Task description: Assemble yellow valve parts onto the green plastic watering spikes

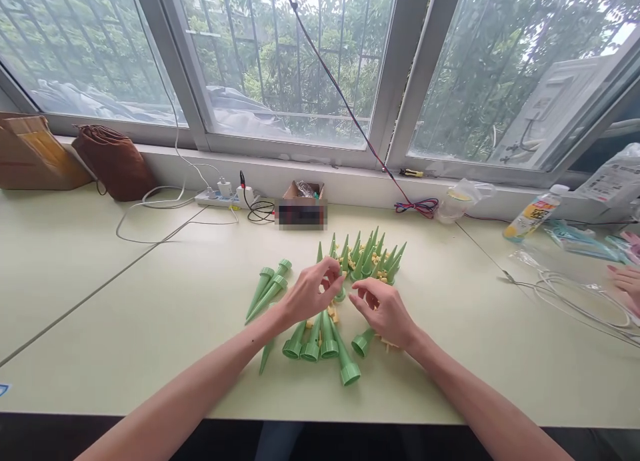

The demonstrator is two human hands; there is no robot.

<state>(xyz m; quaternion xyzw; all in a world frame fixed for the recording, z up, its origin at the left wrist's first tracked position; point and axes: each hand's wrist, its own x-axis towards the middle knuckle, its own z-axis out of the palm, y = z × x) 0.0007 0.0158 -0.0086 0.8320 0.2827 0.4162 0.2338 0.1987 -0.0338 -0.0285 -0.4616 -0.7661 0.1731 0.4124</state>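
My left hand [316,289] is closed in a pinch at a green plastic watering spike [341,295], whose wide end points down; the fingers hide its upper part. To the right, my right hand [383,306] holds nothing visible, its thumb and curled fingers apart. Below my hands lie several loose green spikes [329,344] with wide open ends toward me. A spike [362,343] lies under my right hand, beside small yellow pieces [387,344]. Behind my hands, a cluster of green spikes [367,260] stands tip up among yellow pieces.
More green spikes [267,294] lie left of my left hand. A small cardboard box [304,191], a power strip [217,199] and coiled cables [417,208] are along the window sill. At right are a bottle [536,214], a white cable [575,301] and another person's hand [626,284].
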